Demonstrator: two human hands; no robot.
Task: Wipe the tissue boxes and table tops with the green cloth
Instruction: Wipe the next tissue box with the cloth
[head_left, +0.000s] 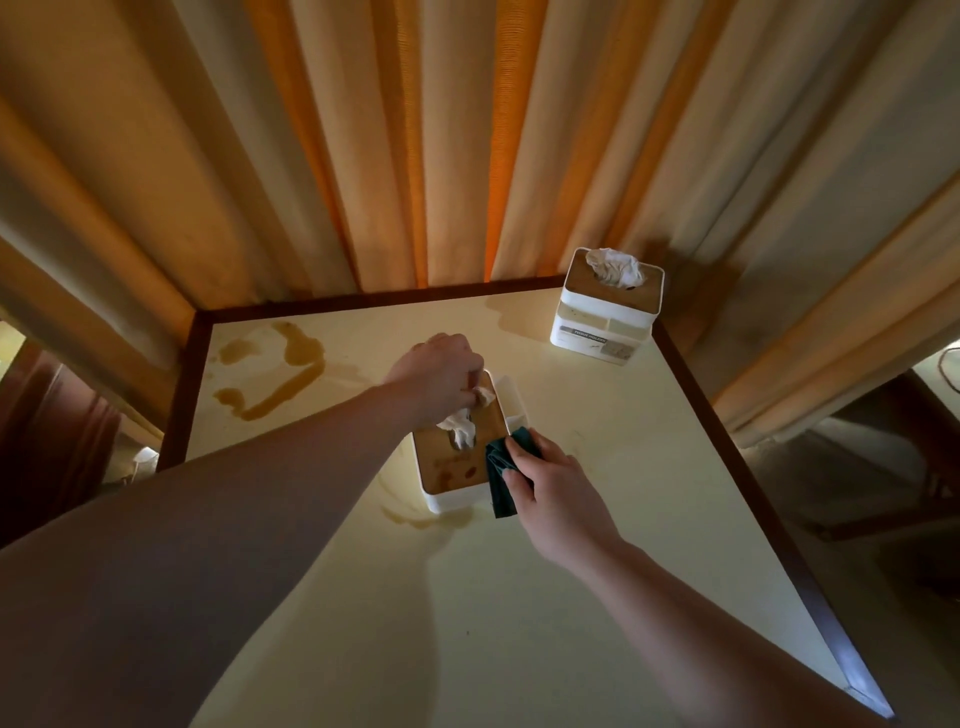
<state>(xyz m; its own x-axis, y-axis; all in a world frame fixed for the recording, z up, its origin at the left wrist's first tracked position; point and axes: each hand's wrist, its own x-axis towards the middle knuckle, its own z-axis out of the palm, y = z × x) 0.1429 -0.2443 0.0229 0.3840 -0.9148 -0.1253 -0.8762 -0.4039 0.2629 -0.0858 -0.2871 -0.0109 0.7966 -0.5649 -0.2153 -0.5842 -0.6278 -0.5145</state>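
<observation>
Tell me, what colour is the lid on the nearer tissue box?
Brown and wood-like, with darker stains, on the white tissue box; head view.

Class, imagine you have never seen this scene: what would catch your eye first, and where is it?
Probably the two hands at the near tissue box mid-table: the left hand pinches its white tissue while the right hand holds the green cloth against the box's right side. Next, the brown spill on the table's far left, and a second tissue box at the far right corner.

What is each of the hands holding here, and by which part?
Left hand pinches the tissue sticking out of the near tissue box. Right hand grips the green cloth around its bunched upper end.
</observation>
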